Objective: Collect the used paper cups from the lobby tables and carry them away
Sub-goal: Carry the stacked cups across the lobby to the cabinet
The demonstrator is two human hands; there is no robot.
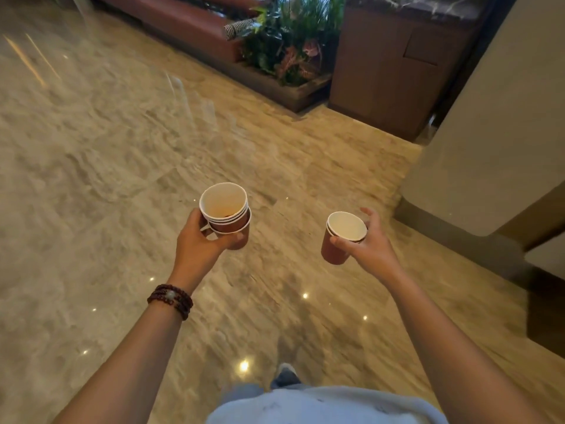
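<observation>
Below my wrists, a shoe [286, 370] shows on polished stone floor [107, 179], its surface streaked with blur. Ahead of the beaded bracelet [171, 301], my left hand [200, 243] is wrapped snugly round a nested stack of cups [226, 212], thumb on the near side, fingers under the far side. To its right, my right hand [371, 243] pinches a shorter nested pair [342, 237] loosely, thumb on the rim, little finger splayed free.

I judge the right pair the weaker hold: a jolt could tip it out. The top left cup shows a dark residue at the bottom, so tilting might drip.

Beyond both hands stand a planter [284, 50], a sofa [183, 22] and a wooden cabinet [394, 71]. No tables or bin appear; the exact cup count is hard to tell.
</observation>
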